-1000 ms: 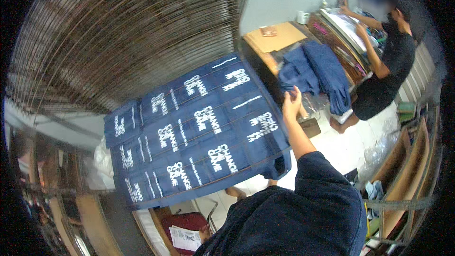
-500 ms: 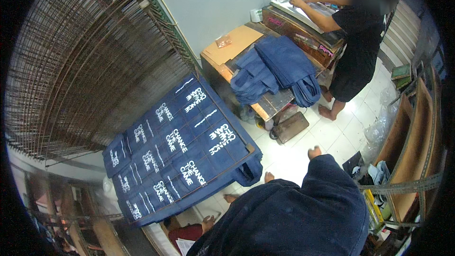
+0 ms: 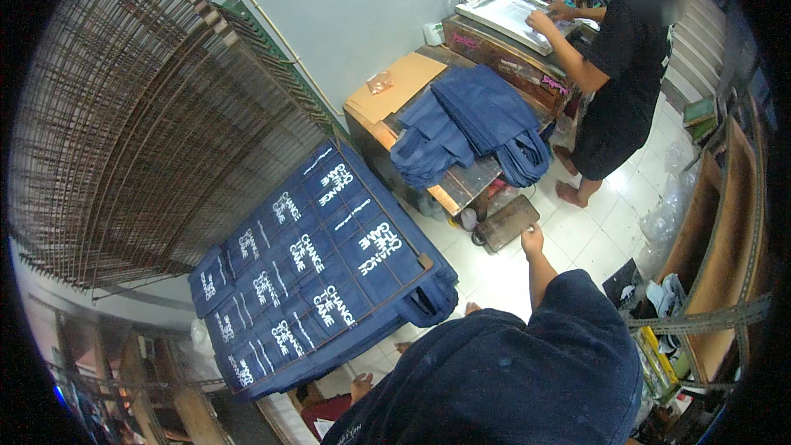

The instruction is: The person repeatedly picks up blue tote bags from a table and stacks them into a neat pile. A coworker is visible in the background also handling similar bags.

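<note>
Steer left hand (image 3: pixel 361 386) clear of nearby white-printed navy bags (image 3: pixel 323 265), right hand (image 3: pixel 533 240) well apart, cannot tell either grip.

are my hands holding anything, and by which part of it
Nothing is held that I can see: the right hand looks empty, and so does the left hand.

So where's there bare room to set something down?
Cardboard sheet: right of the small packet. Tile floor: between the right hand and the co-worker's feet, right of the brown case.
Crowded: table under folded navy bags, bare at its near corner; printed navy cloth blankets the rack side.
</note>
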### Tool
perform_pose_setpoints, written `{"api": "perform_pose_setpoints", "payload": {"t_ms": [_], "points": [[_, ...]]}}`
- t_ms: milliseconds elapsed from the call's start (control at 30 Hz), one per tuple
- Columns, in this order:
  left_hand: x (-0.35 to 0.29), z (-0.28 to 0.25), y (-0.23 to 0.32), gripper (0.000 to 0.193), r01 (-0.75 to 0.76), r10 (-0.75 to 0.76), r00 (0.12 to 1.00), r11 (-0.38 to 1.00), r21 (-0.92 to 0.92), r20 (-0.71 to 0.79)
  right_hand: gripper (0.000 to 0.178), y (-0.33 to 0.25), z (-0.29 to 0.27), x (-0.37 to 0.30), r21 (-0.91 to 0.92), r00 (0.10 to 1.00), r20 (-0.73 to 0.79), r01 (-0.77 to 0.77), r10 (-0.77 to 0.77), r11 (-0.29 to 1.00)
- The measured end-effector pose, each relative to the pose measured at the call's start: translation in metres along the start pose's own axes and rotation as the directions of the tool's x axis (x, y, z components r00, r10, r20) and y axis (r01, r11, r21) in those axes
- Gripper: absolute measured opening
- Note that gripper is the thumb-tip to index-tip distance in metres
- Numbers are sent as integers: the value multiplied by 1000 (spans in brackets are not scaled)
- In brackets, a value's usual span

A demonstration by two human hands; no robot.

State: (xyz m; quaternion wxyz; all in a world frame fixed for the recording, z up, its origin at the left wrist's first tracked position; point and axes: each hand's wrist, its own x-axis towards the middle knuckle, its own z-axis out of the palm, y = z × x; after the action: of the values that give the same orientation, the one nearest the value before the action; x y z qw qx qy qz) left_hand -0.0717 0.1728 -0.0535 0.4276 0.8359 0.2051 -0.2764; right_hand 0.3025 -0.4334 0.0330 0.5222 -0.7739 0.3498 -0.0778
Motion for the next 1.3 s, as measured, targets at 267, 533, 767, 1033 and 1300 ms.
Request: {"api": "perform_pose_setpoints", "payload": {"t_ms": [267,533,767,1033,1300], "points": [[-5,18,6,24,-17,41,998,908,418,-48,35,-56,26,41,470,983,-27,-146,180,871],[-38,16,23,25,-78,146,986,835,544,-83,32,-114,20,67,783,966,114,-231,232,577],[-48,8,31,25,-170,286,956,730,662,-69,47,-159,8,84,823,961,155,-253,227,508],[-66,2,35,27,-226,431,900,589,776,-66,86,-193,7,96,871,953,273,-303,131,388],[-73,-1,80,35,-16,95,893,983,180,-439,99,-228,25,85,890,893,448,-441,-39,116]]}}
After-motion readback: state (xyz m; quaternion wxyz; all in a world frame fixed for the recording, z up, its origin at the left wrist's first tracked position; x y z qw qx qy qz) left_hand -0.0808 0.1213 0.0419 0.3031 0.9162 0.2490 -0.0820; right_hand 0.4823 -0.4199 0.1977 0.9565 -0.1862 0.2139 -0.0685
